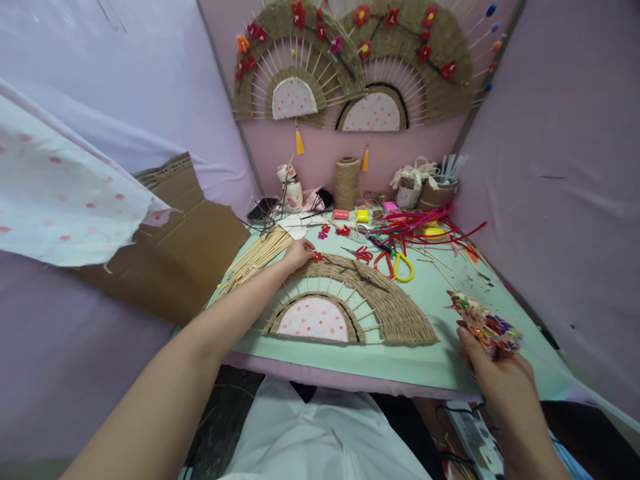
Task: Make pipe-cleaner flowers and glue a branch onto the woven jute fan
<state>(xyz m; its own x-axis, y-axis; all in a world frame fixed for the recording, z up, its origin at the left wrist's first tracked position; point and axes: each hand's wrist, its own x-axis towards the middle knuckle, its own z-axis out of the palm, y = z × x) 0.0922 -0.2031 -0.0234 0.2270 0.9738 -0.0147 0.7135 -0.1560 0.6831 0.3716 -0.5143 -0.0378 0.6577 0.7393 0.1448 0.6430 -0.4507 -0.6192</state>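
A half-round fan (405,307) of twine and thin sticks lies on the table, with a dark twig across its band and a dotted white cloth half-circle at its centre. At the band's upper left, my left hand (299,255) has its fingertips pinched together at a small red flower (318,256). My right hand (500,373), off to the right above the table's front edge, is wrapped round a glue gun (487,325) with a colourful flowery pattern. The glue gun's tip points left, apart from the fan.
Scissors with yellow and orange handles (403,268) and red-handled scissors (363,255) lie behind the fan. Thin sticks (255,261) are bundled at left. Behind stand a twine spool (347,183) and red pipe cleaners (420,223). Cardboard (175,260) leans at left; finished fans (440,47) hang above.
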